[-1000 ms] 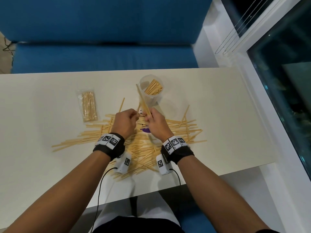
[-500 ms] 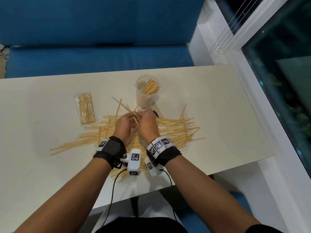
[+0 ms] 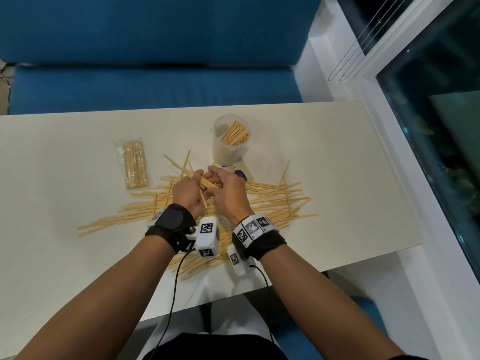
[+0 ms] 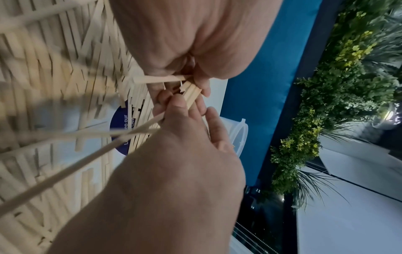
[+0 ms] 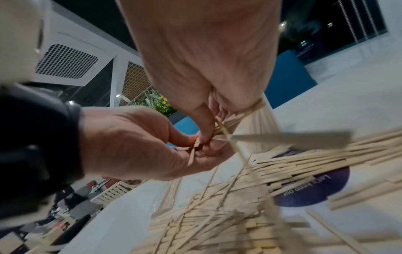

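Several flat wooden sticks (image 3: 205, 183) form a small bundle between both hands, above a loose pile of sticks (image 3: 272, 201) on the cream table (image 3: 350, 178). My left hand (image 3: 193, 183) grips the bundle, whose ends fan out up-left. My right hand (image 3: 217, 179) pinches the same bundle from the right. In the left wrist view the left hand (image 4: 199, 86) curls round the stick ends (image 4: 191, 92), with the right hand (image 4: 174, 154) below. In the right wrist view the right hand (image 5: 208, 137) meets the left hand (image 5: 135, 146) on the sticks (image 5: 226, 130).
A clear plastic cup (image 3: 230, 152) holding more sticks stands just beyond the hands. A sealed packet of sticks (image 3: 132, 165) lies at the left. A purple round sticker (image 3: 242, 175) shows under the pile. A blue sofa (image 3: 155, 61) runs behind the table; a window is at the right.
The right hand held sticks upright near the cup. Both hands have since closed together, and the bundle now lies lower and slants up-left. The left wrist has rolled over.
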The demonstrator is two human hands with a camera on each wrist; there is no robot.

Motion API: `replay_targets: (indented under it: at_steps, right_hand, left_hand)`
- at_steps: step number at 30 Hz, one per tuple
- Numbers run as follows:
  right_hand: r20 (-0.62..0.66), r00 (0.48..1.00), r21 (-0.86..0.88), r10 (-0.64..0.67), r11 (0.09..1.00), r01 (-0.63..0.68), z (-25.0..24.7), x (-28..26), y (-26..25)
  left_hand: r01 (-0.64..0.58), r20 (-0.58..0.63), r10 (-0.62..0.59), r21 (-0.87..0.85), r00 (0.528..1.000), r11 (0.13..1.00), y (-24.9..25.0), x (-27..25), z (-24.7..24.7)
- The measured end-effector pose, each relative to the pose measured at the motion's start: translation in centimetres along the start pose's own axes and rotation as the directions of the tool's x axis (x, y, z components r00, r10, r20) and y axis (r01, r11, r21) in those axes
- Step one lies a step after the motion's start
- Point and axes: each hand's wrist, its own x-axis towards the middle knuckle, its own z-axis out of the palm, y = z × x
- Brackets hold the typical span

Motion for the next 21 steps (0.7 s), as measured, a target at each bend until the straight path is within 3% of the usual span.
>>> replay_targets:
  at_steps: [6,10,15,18,21]
  right_hand:
    - [0.058,0.998,0.057,0.03,0.998,-0.033,-1.0,0.4,0.3]
    - [0.004,0.999,0.054,0.051,0.997,-0.051,-2.2,1.3,1.3]
    - [0.038,0.996,0.161,0.084,0.983,-0.089,-2.4,1.2,1.9]
    - [-0.024,0.996,0.214,0.091,0.973,-0.084,-2.8,0.9,2.1]
    - [-0.1,0.993,0.223,0.056,0.974,-0.032,-3.4,1.0,1.8]
  left_hand:
    - [-0.055,-0.012,0.054,-0.043,0.998,0.998,0.0,0.4,0.3]
    - [-0.164,-0.064,0.16,-0.067,0.985,0.984,0.4,0.9,0.4]
    - [-0.189,-0.131,0.171,-0.146,0.977,0.971,0.6,1.7,0.5]
    - [-0.206,-0.179,0.185,-0.107,0.966,0.973,1.3,2.4,0.2]
    - [-0.161,-0.121,0.144,-0.144,0.982,0.976,1.9,2.6,0.1]
